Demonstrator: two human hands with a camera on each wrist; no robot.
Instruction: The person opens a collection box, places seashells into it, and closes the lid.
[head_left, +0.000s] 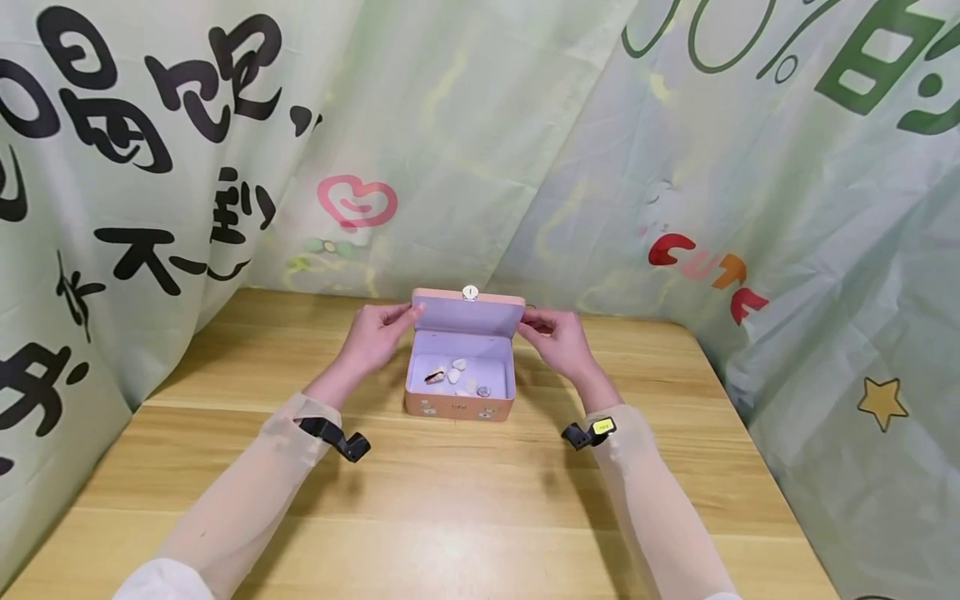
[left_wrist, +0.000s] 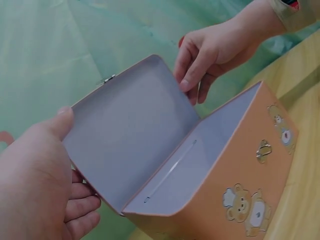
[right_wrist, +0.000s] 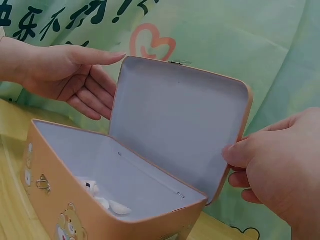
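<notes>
An orange tin box (head_left: 459, 406) with a lavender inside stands on the table, its hinged lid (head_left: 468, 312) raised. Bear pictures and a metal clasp (left_wrist: 263, 151) show on its front. My left hand (head_left: 372, 337) holds the lid's left edge, thumb at the rim and fingers behind. On the opposite edge my right hand (head_left: 558, 340) pinches the lid, thumb (right_wrist: 237, 155) on the inner face. Inside the box lie several small pieces: whitish ones like shells (right_wrist: 119, 207), a dark-and-white one (head_left: 435, 377) and a round grey one (head_left: 483, 391).
The box is on a wooden table (head_left: 450, 517). Behind and at both sides hangs a pale green printed cloth (head_left: 465, 150) with lettering and a pink heart; it meets the table's back edge. Each wrist bears a black strapped camera (head_left: 333, 437).
</notes>
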